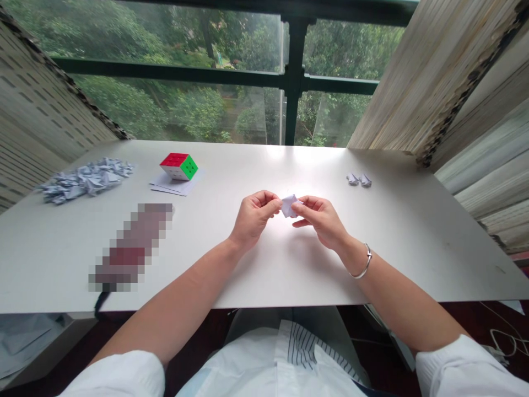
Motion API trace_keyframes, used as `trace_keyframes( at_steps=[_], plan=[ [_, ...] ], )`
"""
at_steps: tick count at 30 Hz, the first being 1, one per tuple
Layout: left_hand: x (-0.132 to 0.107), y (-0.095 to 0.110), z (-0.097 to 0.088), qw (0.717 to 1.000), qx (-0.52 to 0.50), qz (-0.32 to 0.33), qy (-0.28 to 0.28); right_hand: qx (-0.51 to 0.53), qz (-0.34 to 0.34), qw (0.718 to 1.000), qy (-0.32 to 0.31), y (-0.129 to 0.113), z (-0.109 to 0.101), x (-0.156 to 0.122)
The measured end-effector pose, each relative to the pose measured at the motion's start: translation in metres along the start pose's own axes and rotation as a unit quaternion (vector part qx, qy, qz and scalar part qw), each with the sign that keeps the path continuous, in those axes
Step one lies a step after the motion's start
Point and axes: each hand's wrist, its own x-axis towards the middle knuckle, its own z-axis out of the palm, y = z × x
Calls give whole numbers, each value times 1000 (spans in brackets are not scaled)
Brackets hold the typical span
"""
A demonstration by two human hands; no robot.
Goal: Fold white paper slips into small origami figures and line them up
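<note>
Between my two hands, above the middle of the white table (pixel 264 275), is a small piece of folded white paper (pixel 289 205). My left hand (pixel 256 216) pinches its left edge between thumb and fingertips. On the other side, my right hand (pixel 320 216) grips the paper with the thumb in front, the fingers partly hidden behind it. A silver bracelet circles my right wrist. Two small folded paper pieces (pixel 359 180) lie on the table beyond my right hand.
A heap of folded paper pieces (pixel 88 179) lies at the far left. A puzzle cube (pixel 179 166) rests on flat paper sheets (pixel 170 186). Nearer is a blurred-out elongated object (pixel 132 248) with a dark strap. Window and curtains (pixel 392 82) border the table's back.
</note>
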Motion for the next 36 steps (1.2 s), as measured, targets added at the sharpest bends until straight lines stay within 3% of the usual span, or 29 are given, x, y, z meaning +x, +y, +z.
trace_keyframes(
  at_steps=[8,20,26,31,36],
  plan=[
    [-4,-1,3,999,-17,-32,-11,9,-13,1000,22,4,1,2],
    [-3,-2,2,1000,3,-2,-26,-20,-24,1000,-1,7,2,2],
    [-8,-4,8,1000,-2,8,-17,-9,-43,999,26,8,4,2],
    [-12,-4,11,999,-30,-24,-38,10,-44,996,74,8,5,3],
    [-11,-2,11,998,-44,-29,-40,33,-37,995,82,6,9,2]
  ],
)
